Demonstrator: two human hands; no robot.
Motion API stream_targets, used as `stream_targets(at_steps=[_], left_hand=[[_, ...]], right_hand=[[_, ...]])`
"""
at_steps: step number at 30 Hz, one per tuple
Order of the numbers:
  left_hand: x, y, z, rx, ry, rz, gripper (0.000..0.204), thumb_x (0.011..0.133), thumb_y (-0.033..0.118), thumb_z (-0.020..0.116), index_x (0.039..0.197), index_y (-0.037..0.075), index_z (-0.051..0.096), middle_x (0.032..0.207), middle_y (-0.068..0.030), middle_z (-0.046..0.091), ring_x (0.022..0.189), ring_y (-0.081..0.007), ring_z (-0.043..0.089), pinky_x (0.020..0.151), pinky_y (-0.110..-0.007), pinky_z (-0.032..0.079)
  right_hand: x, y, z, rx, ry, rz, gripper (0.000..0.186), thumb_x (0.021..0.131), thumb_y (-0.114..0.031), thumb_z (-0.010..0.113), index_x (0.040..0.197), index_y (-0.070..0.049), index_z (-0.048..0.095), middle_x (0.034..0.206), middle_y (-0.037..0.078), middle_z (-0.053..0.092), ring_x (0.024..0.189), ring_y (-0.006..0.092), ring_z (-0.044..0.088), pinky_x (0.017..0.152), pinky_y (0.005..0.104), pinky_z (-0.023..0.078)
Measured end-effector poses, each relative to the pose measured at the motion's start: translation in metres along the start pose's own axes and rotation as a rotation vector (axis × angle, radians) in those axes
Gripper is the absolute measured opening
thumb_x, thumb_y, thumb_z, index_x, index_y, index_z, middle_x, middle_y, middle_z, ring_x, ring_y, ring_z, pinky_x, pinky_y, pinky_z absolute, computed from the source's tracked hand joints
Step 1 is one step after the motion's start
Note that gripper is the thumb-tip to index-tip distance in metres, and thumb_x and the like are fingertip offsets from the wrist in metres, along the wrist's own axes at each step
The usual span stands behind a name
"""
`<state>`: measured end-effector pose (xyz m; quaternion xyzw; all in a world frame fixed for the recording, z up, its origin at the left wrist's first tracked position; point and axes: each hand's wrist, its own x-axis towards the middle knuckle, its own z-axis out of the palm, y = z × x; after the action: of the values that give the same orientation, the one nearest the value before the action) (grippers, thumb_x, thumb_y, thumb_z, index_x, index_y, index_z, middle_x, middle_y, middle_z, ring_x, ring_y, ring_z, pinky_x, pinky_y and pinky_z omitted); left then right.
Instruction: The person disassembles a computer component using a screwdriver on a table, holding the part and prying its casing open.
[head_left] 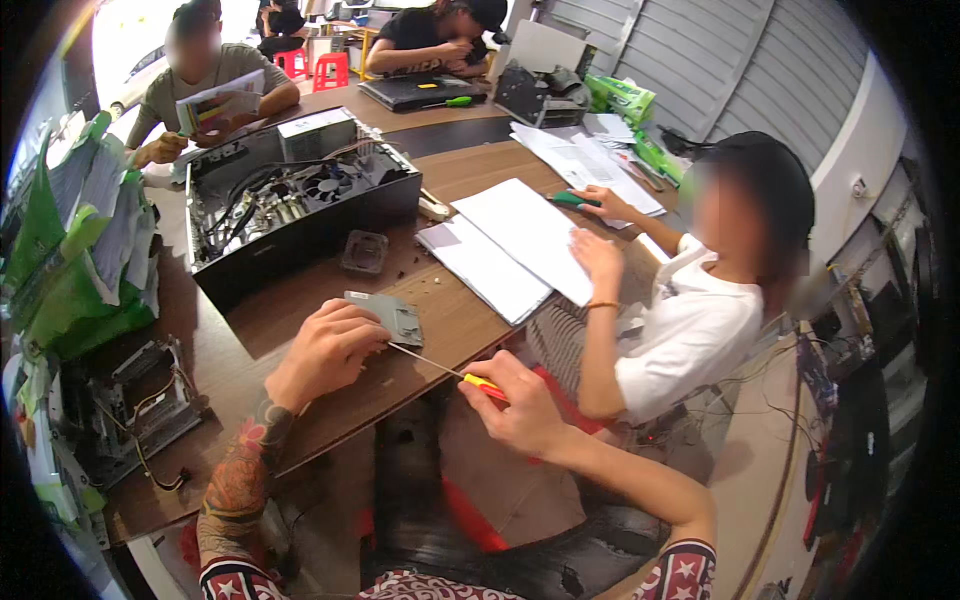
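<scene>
The right hand point(515, 405) has its fingers closed around the yellow-and-red handle of a screwdriver point(425, 359), held just past the near edge of the bench point(262, 335). The thin shaft slants up and to the left, its tip beside the fingers of the left hand point(335, 345); whether the tip touches the flat grey part point(397, 318) there cannot be told. That part lies on the bench near its front edge. The left hand is over its left side, fingers bent, and their undersides are hidden, so whether they grip the part or only rest on it cannot be told.

Beyond the left hand stands an open black computer case point(300, 190), with a fan and cables inside. A clear plastic box point(364, 252) sits between the case and the grey part, with small dark bits just to its right. On the left lie a metal frame point(150, 410) with loose wires and a heap of green bags point(75, 250).

To the right, a co-worker in a white shirt point(690, 325) rests one hand on white papers point(525, 235) and holds a green-handled tool point(573, 199) in the other. At the far end lies a black laptop point(415, 93).
</scene>
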<state>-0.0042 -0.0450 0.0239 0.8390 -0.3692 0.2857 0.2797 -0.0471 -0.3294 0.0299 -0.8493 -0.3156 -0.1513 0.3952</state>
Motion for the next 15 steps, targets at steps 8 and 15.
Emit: stream_targets(at_steps=[8, 15], left_hand=[[0.003, -0.002, 0.005, 0.018, -0.072, 0.009, 0.025, 0.073, 0.003, 0.072, 0.097, 0.009, 0.071, 0.1, -0.0059, 0.071, 0.1, -0.0233, 0.067, 0.09, -0.037, 0.05], [-0.001, -0.003, -0.002, 0.033, -0.12, -0.034, 0.032, 0.069, -0.005, 0.068, 0.099, 0.006, 0.071, 0.102, -0.0076, 0.073, 0.098, -0.0263, 0.068, 0.087, -0.039, 0.051]], right_hand=[[0.007, 0.005, -0.012, 0.07, -0.04, -0.004, 0.02, 0.084, -0.007, 0.076, 0.102, -0.003, 0.068, 0.084, 0.013, 0.061, 0.071, 0.0306, 0.063, 0.062, 0.0379, 0.05], [0.026, 0.018, -0.006, 0.168, -0.022, -0.02, 0.017, 0.08, -0.003, 0.077, 0.095, -0.003, 0.07, 0.079, 0.013, 0.062, 0.067, 0.0282, 0.063, 0.059, 0.0358, 0.05]])
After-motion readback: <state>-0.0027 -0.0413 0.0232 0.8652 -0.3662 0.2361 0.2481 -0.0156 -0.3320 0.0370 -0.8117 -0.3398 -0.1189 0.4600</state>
